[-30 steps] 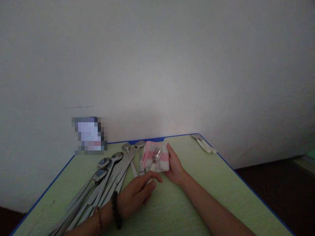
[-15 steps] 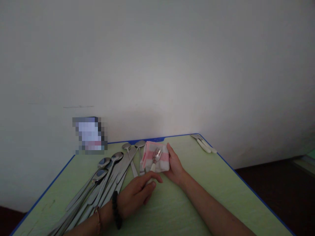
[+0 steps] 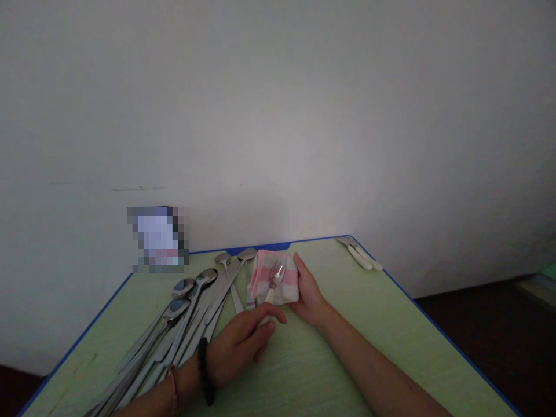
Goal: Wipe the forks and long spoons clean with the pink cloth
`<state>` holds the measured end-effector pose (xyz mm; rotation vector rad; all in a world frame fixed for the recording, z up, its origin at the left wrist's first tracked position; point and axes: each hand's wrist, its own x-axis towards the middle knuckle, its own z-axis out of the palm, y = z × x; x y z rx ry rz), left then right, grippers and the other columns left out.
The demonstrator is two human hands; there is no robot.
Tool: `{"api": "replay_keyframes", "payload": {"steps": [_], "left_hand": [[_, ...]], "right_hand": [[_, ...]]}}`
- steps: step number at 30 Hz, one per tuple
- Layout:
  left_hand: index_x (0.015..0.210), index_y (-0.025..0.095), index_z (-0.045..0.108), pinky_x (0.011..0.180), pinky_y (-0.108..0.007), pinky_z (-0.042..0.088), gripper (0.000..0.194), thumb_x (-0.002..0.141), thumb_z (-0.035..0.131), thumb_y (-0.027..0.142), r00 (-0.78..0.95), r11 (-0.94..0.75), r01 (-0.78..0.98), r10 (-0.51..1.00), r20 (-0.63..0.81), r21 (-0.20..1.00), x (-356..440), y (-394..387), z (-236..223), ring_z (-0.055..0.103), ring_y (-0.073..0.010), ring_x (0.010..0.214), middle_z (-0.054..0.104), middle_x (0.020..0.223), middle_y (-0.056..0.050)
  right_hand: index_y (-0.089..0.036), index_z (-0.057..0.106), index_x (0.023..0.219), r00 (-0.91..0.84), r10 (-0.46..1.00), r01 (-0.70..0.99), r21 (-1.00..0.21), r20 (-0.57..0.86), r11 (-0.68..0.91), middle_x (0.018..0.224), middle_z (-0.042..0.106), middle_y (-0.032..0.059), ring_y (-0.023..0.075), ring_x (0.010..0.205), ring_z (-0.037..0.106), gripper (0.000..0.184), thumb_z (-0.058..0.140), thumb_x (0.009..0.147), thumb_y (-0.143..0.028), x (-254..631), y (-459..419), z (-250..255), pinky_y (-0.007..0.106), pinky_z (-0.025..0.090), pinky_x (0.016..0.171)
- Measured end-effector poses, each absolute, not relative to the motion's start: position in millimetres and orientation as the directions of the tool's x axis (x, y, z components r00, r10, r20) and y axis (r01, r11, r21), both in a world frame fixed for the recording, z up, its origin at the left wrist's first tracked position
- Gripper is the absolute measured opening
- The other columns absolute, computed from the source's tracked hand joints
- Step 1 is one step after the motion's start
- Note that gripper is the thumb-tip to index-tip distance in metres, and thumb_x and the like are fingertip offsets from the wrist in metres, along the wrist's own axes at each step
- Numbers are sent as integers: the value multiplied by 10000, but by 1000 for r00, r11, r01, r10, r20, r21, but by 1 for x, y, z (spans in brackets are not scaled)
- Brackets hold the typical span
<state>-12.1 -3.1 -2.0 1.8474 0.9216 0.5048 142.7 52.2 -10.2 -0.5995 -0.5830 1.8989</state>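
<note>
My left hand (image 3: 243,336), with a dark bead bracelet at the wrist, is closed round the pale handle of a fork (image 3: 278,274). The fork's metal tines point away from me and lie against a folded pink and white cloth (image 3: 264,272). That cloth is held from its right side by my right hand (image 3: 309,295), thumb up along the edge and the other fingers hidden behind it. Just left of the cloth are several long-handled metal spoons (image 3: 207,277) and flat metal pieces of cutlery, partly covered by my left forearm.
The light green table (image 3: 343,313) has a blue edge and stands against a grey wall. Cutlery with white handles (image 3: 362,259) lies at the far right corner. A blurred-out phone-like device (image 3: 156,237) leans on the wall at the far left.
</note>
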Motion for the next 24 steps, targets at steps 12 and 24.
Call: {"api": "replay_keyframes", "payload": {"steps": [12, 24], "left_hand": [[1029, 183, 514, 507, -184, 333, 292, 925, 329, 383, 631, -252, 370, 775, -43, 894, -12, -4, 0, 394, -93, 469, 394, 501, 91], [1041, 184, 506, 503, -180, 336, 311, 924, 322, 405, 632, -247, 374, 773, -50, 894, -14, -5, -2, 408, -93, 482, 406, 520, 85]], "right_hand": [[-106, 640, 899, -348, 924, -692, -622, -155, -365, 715, 685, 61, 152, 579, 600, 527, 286, 883, -496, 141, 52, -7, 286, 466, 711], [-114, 646, 886, -369, 917, -664, -648, -149, -372, 636, 660, 49, 162, 548, 580, 543, 306, 860, -537, 142, 52, -11, 293, 459, 681]]}}
